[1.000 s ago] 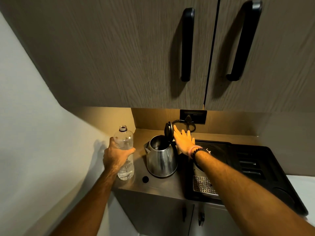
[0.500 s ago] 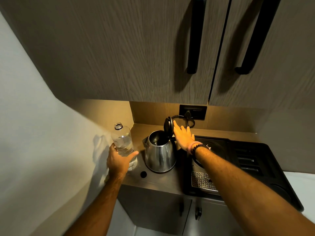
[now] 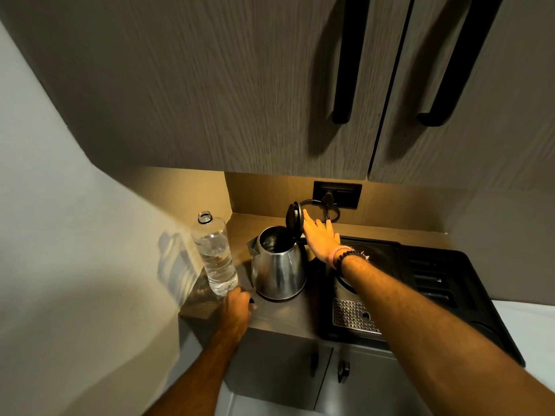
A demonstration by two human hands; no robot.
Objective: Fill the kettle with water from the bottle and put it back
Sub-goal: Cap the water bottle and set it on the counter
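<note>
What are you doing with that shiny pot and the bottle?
A person is getting the kettle ready for water. Their right hand rests flat against its raised lid. The uncapped bottle, partly full, stands upright beside it on the counter. The left hand sits low by the bottle's base, holding nothing visible.

1 bottle (image 3: 216, 256), uncapped, near countertop's (image 3: 282, 313) left edge. 1 kettle (image 3: 279, 265), lid up, just right of it. 1 black tray (image 3: 450, 298) at right edge. 2 hands: left hand (image 3: 237, 307), right hand (image 3: 319, 239). 2 upper cabinet handles (image 3: 350, 58).
</note>
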